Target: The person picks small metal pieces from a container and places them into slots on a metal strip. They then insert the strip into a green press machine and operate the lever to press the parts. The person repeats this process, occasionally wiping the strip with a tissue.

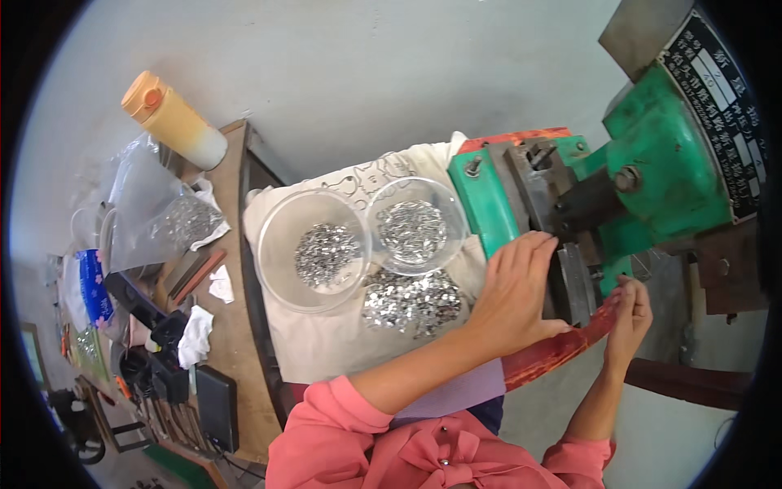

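My left hand (515,295) lies against the steel die block (575,285) of a green hand press (672,151). Its fingers stretch along the block's left side, and the thumb is spread apart at the near end. Across the block, my right hand (629,320) has its fingers curled and pressed together beside the block's right edge; whatever they hold is hidden or too small to name. Above my left fingertips sits the press's dark ram (588,200). Left of that hand, a pile of small shiny metal pieces (414,301) rests on a pale cloth (322,356).
Two clear plastic tubs, a larger one (273,285) and a smaller one (458,213), hold small metal parts. The press stands on a worn red support (529,367). On the wooden table (244,342) at left are a yellow bottle (175,121), a plastic bag (151,216) and a black box (217,407).
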